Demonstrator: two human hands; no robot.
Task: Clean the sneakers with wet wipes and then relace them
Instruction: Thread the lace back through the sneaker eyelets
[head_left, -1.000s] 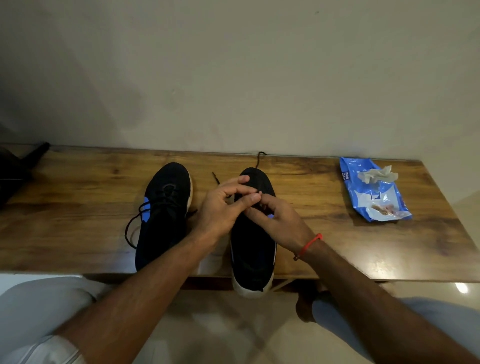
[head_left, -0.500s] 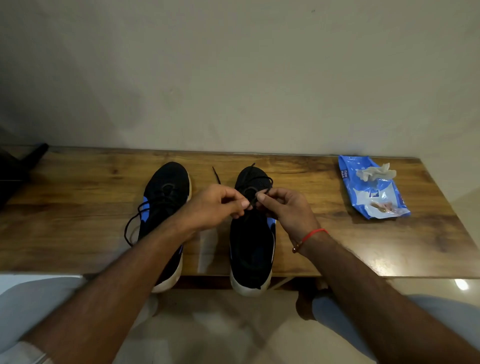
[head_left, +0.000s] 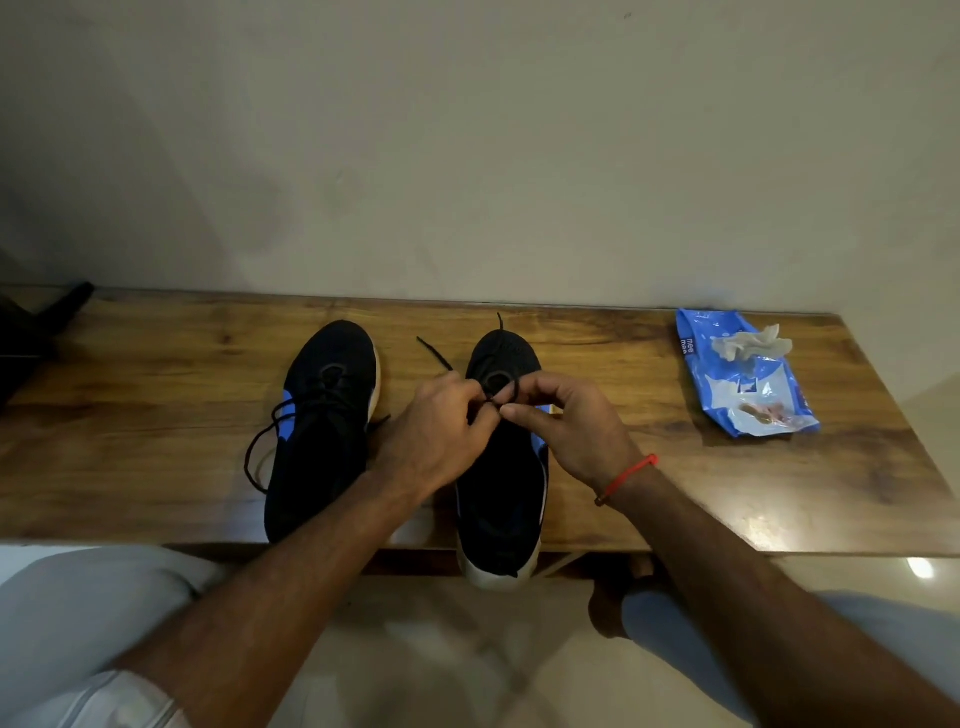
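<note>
Both hands meet over right sneaker (head_left: 501, 483), toe pointing away. Left hand (head_left: 441, 434) and right hand (head_left: 566, 428) each pinch lace (head_left: 511, 389) at mid-shoe.

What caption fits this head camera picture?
Both hands, left hand and right hand, pinch the black lace over the right sneaker.
</note>
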